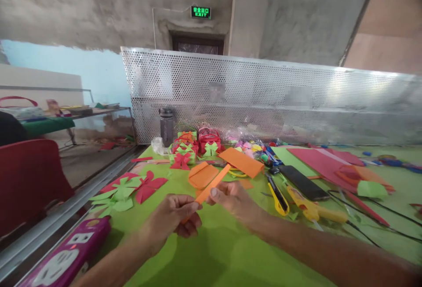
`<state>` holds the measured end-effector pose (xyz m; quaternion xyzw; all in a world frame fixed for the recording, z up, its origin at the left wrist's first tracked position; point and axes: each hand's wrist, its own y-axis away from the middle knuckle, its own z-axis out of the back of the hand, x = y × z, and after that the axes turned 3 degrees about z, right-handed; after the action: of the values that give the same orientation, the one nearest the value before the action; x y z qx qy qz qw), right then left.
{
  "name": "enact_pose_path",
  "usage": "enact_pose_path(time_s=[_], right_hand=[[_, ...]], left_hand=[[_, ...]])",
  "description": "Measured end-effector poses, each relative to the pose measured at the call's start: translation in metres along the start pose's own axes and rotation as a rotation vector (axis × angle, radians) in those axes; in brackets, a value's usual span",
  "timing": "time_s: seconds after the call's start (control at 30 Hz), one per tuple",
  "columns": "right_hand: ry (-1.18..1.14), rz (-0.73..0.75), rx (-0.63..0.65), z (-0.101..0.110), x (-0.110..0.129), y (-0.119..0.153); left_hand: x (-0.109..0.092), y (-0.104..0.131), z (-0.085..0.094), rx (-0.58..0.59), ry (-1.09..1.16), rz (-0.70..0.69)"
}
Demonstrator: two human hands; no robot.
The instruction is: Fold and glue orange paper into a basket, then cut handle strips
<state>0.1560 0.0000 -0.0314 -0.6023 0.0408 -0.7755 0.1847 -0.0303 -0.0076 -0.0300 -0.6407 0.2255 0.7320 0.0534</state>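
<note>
Between my two hands runs a narrow orange paper strip (221,176), slanting up to the right above the green tabletop. My left hand (180,217) pinches its lower end between thumb and fingers. My right hand (232,197) grips it farther up, thumb on top. Just behind the strip lie a rounded piece of orange paper (201,174) and a folded orange paper sheet (242,160). Red and green paper flower shapes (123,190) spread to the left of my hands. Small finished-looking paper baskets with bows (209,142) stand at the back.
To the right are a yellow utility knife (278,197), a yellow glue gun (305,205) with its cord, a black phone (303,182) and stacked coloured paper (325,164). A purple pencil case (70,252) lies front left. A grey bottle (166,126) stands by the perforated metal screen (263,80).
</note>
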Motion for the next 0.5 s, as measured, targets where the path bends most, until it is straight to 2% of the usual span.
enact_pose_path(time_s=[0.17,0.4,0.5], right_hand=[[-0.126,-0.019,-0.111,-0.022,0.013,-0.012],[-0.258,0.005,-0.055,-0.044,0.022,-0.035],[-0.329,0.047,-0.096,-0.051,0.02,-0.047]], left_hand=[[0.001,0.001,0.002,-0.027,0.013,-0.042],[-0.008,-0.002,0.013,-0.132,-0.023,-0.125],[-0.009,-0.004,0.018,-0.18,-0.024,-0.138]])
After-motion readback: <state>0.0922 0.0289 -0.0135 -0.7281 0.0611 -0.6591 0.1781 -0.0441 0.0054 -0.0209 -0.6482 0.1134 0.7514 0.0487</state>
